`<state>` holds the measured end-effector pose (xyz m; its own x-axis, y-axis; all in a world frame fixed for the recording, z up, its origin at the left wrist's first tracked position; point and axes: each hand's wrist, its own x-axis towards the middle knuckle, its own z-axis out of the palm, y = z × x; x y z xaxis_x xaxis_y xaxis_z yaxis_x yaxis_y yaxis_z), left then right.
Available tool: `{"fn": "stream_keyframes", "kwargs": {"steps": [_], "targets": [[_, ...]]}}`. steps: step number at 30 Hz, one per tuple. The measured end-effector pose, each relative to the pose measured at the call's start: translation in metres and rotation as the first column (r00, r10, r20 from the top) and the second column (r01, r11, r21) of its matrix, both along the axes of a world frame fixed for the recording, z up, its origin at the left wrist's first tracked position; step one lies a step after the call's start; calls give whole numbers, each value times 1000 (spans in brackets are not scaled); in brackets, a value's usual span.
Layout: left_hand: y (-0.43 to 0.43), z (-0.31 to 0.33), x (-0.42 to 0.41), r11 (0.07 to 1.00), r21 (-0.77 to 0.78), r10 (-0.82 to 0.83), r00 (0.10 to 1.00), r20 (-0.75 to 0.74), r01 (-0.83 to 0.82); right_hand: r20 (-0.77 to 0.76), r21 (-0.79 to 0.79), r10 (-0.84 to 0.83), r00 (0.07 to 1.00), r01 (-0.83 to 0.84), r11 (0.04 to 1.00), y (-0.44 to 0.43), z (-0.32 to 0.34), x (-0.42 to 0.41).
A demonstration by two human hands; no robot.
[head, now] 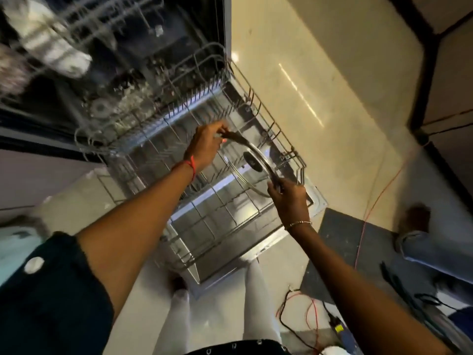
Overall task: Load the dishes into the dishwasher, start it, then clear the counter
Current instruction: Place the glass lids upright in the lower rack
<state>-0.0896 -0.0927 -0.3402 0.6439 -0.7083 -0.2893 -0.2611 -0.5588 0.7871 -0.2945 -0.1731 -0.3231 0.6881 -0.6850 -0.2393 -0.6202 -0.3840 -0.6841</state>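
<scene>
A round glass lid (pixel 245 170) with a metal rim and a dark knob is held on edge over the pulled-out lower rack (pixel 194 234) of the open dishwasher. My left hand (pixel 207 147) pinches the rim at its far end. My right hand (pixel 289 198) grips the rim at its near end. The rack is grey wire with rows of tines and sits over the lowered dishwasher door (pixel 258 247). Above it, the upper rack (pixel 76 34) is blurred and carries white dishes (pixel 58 55).
A dark floor mat (pixel 340 239) lies right of the door. Red and black cables (pixel 304 316) trail over the floor near it, and an orange cord (pixel 378 190) runs across the tiles. Another person's leg and foot (pixel 419 226) stand at the right.
</scene>
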Motion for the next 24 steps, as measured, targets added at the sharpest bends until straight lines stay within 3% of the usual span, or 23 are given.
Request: {"fn": "stream_keyframes", "kwargs": {"steps": [9,24], "targets": [[-8,-55,0,997,-17,74,991,-110,-76,-45,64,16,999,-13,998,6,-56,5],[-13,-63,-3,997,-58,39,974,-224,-54,3,-57,-23,1000,23,998,12,-70,-7]]}}
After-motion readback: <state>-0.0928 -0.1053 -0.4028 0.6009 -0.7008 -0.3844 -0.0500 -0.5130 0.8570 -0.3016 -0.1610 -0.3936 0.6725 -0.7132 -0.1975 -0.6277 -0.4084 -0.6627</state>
